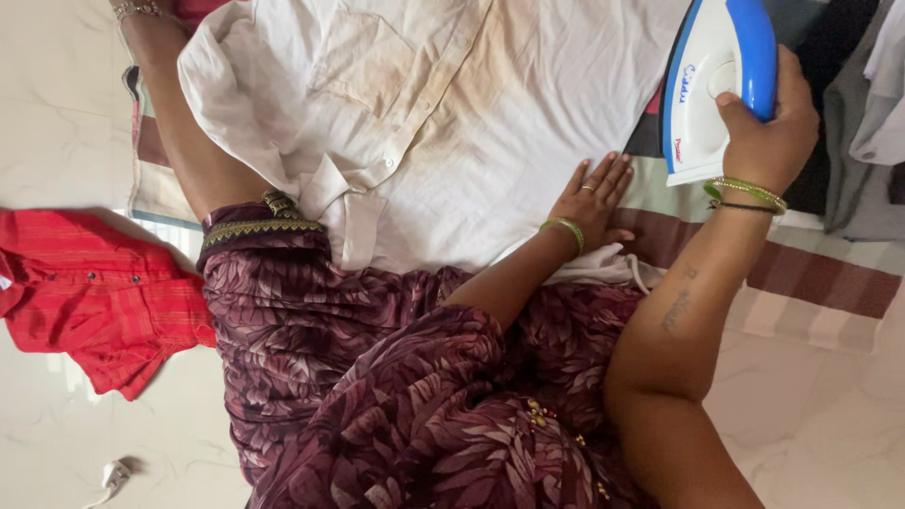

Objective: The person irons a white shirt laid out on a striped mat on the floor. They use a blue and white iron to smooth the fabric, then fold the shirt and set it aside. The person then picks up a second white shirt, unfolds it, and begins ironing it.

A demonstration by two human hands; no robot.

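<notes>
A white shirt (452, 104) with yellowish stains lies spread on a striped cloth (811, 273) on the floor. My left hand (589, 200) rests flat, fingers apart, on the shirt's lower right part; a green bangle circles its wrist. My right hand (768, 123) grips the blue handle of a white and blue iron (712, 85), held at the shirt's right edge over the cloth. I sit on the floor in a maroon leaf-print garment (377, 377).
A red shirt (90, 292) lies on the pale marble floor at the left. Dark and grey clothes (863, 113) are piled at the top right. A white plug (115, 474) lies at the bottom left. My bare leg (184, 132) stretches along the shirt's left side.
</notes>
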